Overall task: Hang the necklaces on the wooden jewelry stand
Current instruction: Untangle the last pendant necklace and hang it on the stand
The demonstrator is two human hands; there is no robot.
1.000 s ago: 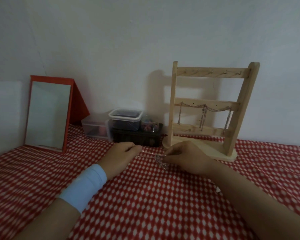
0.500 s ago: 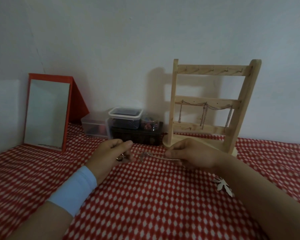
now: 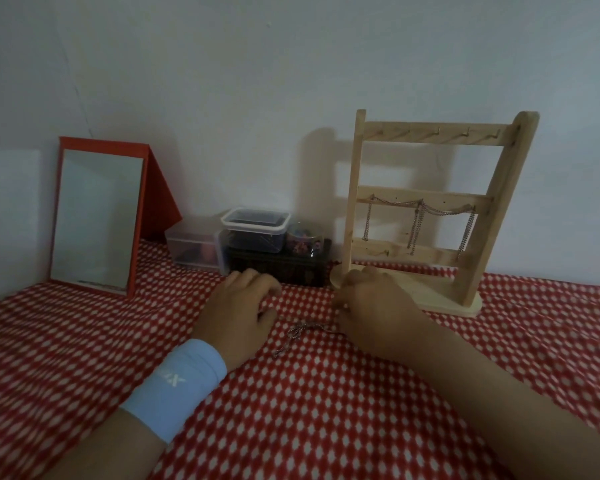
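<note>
White "X" on blue wristband; left hand slack, palm-down on cloth; right hand in a pinch on necklace end.

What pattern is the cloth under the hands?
Red cloth with rows of small white diamond-shaped spots; head view shows it best.

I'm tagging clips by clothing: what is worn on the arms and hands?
The left hand has a pale blue wristband at the wrist, with a small white logo on it. The right hand and forearm are bare: no sleeve, glove or band shows.

Checked cloth: mirror, clear box, wooden stand, chain.
</note>
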